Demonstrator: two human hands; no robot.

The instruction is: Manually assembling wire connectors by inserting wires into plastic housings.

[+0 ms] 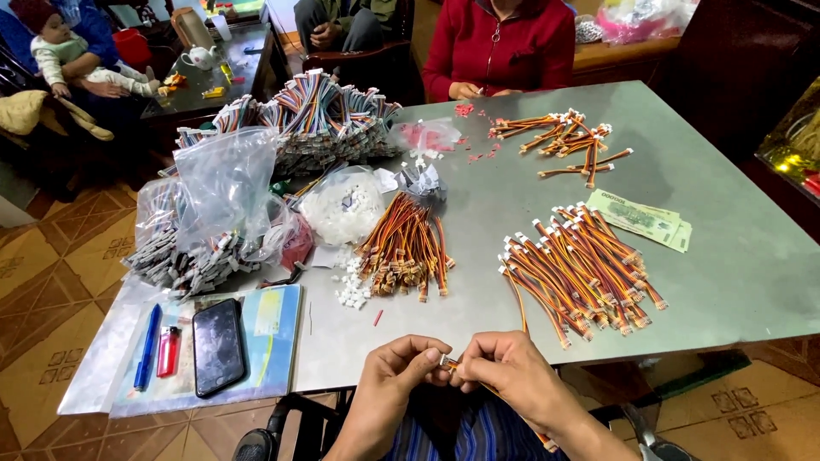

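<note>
Head view, looking down over the near edge of a grey metal surface (512, 205).

- Left hand (397, 367): thumb and forefinger pinched closed on the near end of a wire lead (450, 364), just off the surface edge, above the lap.
- Right hand (508, 369): fingers curled shut around the same wire lead; the orange-and-yellow strands trail under the palm and come out low by the wrist. Both hands touch at the fingertips. The small part at the lead's tip is too hidden to name.
- Pile of finished-looking leads (581, 273) lies on the surface just ahead of the right hand; 1 strand runs from it toward the hands.
- Bundle of untipped leads (406, 252) sits ahead of the left hand, with loose white plastic housings (352, 286) beside it.
- Phone (219, 346), pen and lighter rest on a blue folder at far left. Banknotes (645, 218) lie past the right pile.
- Another person in a red top sits across, hands near a further scatter of leads (564, 137).

Judgement on the work in hand: keep the pinch close to the tip so the strands stay aligned, press straight rather than at an angle, and hold the lead clear of the trailing strand to avoid dragging the pile off the edge.
</note>
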